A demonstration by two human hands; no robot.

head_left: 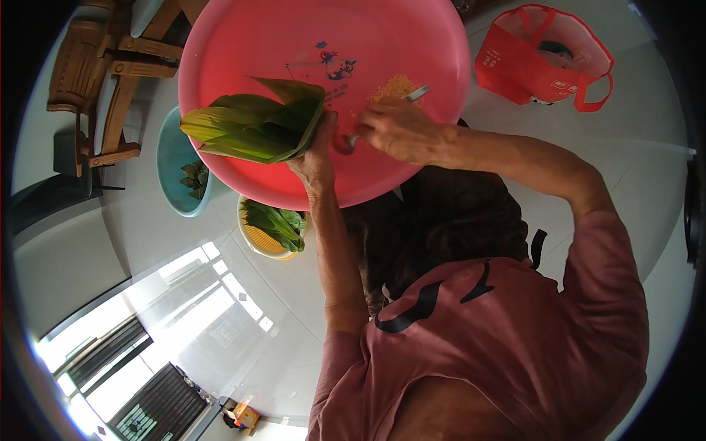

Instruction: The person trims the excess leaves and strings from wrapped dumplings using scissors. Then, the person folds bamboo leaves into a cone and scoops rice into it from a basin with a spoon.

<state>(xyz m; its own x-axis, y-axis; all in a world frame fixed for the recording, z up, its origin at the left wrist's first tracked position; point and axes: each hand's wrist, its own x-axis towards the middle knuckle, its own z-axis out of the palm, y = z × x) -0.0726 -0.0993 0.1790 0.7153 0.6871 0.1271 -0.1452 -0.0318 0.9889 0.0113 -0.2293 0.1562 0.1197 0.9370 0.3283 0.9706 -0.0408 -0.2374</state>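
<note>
Over the large pink basin [243,44], my left hand [318,151] grips a bundle of broad green leaves [257,125] by its right end, with the leaf tips fanned out to the left. My right hand [401,131] is closed around a metal spoon [418,93]; its handle sticks out above the fingers and its bowl end shows beside my left hand. A small heap of yellow grains [393,88] lies in the basin just beyond my right hand. What the leaves hold inside is hidden.
A teal basin [168,165] with dark wrapped leaf pieces stands at the left. Below it is a yellow basket [257,239] of green leaves. A red bag [507,62] sits on the floor at the upper right, and wooden furniture [118,66] at the upper left.
</note>
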